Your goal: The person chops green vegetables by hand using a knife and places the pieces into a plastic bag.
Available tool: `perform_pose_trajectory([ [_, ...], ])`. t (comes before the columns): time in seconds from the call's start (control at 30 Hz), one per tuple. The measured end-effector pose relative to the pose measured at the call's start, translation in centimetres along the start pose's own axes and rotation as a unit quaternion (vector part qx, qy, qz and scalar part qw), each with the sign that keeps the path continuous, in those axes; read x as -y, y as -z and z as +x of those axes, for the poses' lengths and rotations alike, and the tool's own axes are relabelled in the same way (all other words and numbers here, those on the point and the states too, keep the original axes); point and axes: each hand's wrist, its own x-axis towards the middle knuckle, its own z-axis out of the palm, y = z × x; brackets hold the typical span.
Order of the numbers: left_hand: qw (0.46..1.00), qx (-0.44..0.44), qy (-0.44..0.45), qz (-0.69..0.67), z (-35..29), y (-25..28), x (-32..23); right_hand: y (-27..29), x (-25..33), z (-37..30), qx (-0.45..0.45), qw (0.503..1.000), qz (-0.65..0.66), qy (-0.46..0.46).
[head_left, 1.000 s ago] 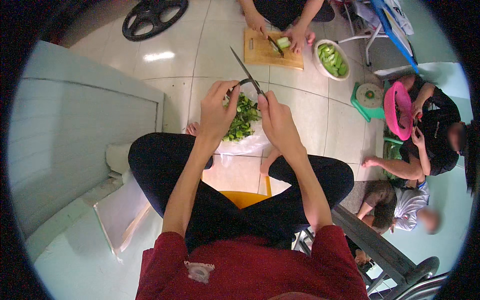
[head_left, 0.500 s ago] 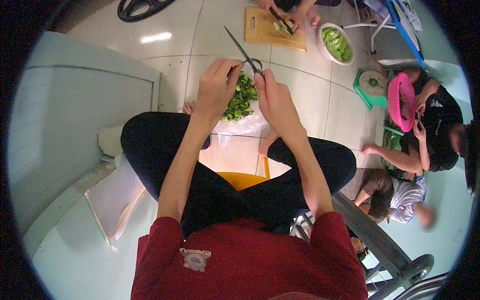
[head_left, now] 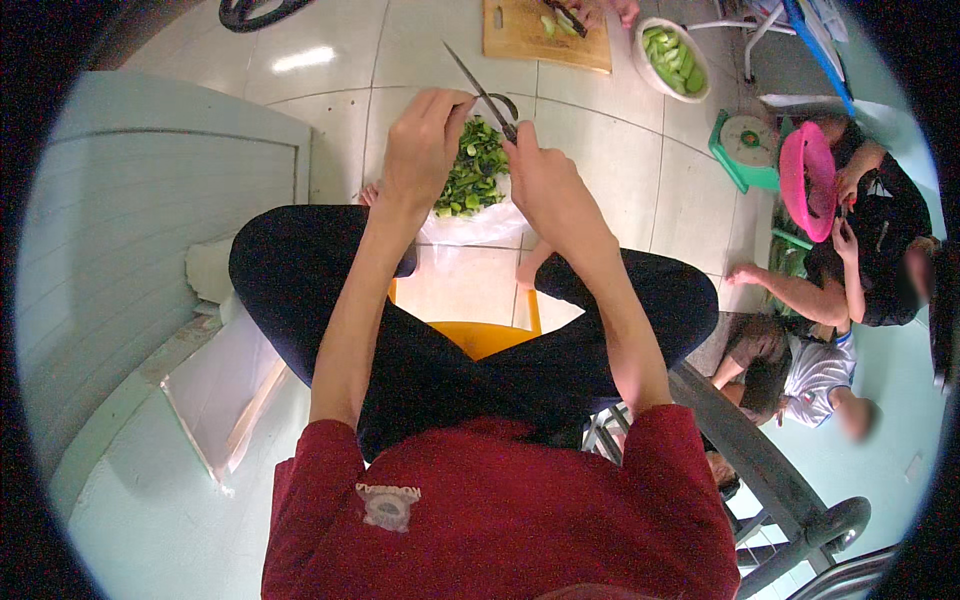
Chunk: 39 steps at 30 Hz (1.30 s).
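Filling the lower edge: maroon shirt (head_left: 540, 520), cut off by the frame, chest print too grainy to make out. Dark trousers (head_left: 300, 270), knees spread; a yellow stool (head_left: 478, 338) shows between the thighs, mostly covered. Dark tubular frame (head_left: 745, 450) at right, partly out of view, can't tell what it belongs to.

Right hand (head_left: 555, 185): fingers wrapped round the handle of a knife (head_left: 478, 85), hiding most of it; blade points up and left. Left hand (head_left: 425, 145): fingers pinching one end of a dark curved strip (head_left: 509, 102). Strip crosses at the blade; exact contact too small to read. Both hands are raised over chopped greens (head_left: 474, 175) in a clear plastic bag (head_left: 470, 232) on the tiled floor (head_left: 600, 150); hands and wrists cover part of the pile's sides.

Right side: green scale (head_left: 737, 140) near a pink basket (head_left: 812, 185), basket contents mostly hidden by its wall. Person in black (head_left: 890, 235) holds something small, can't identify.

Farther: white bowl (head_left: 640, 60) of pale green pieces, beside a cutting board (head_left: 560, 50). Co-worker's hands there are cut by the top edge, as is a black wheel-like object (head_left: 255, 15) at left.
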Motion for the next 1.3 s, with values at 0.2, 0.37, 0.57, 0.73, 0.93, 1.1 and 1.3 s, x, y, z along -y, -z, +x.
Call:
perform_pose_trajectory([
  [0.2,0.999,0.002,0.01,-0.036,-0.3,-0.2,-0.2,0.3,0.1,-0.9,0.019,1.0,-0.001,-0.017],
  [0.37,0.999,0.014,0.013,-0.044,-0.4,-1.0,0.0,0.8,-0.8,-1.7,0.059,0.997,-0.037,-0.017],
  [0.57,0.998,0.027,0.053,-0.038,-0.5,-0.9,-0.1,1.9,-0.8,-2.2,0.122,0.99,-0.05,-0.056],
  [0.73,0.996,-0.02,0.081,-0.039,0.1,-0.3,1.0,2.4,-2.7,-2.2,0.186,0.979,-0.023,-0.081],
  [0.93,0.964,0.019,0.22,-0.146,0.5,0.0,-0.5,4.3,-4.7,-1.7,0.076,0.99,-0.07,-0.093],
  [1.1,0.949,0.005,0.243,-0.203,0.4,-0.3,-0.6,3.4,-2.7,-0.8,-0.001,0.997,0.008,-0.077],
  [1.3,0.927,0.078,0.29,-0.223,0.3,-0.1,-0.7,2.3,-1.1,-0.7,0.006,0.998,0.03,-0.06],
])
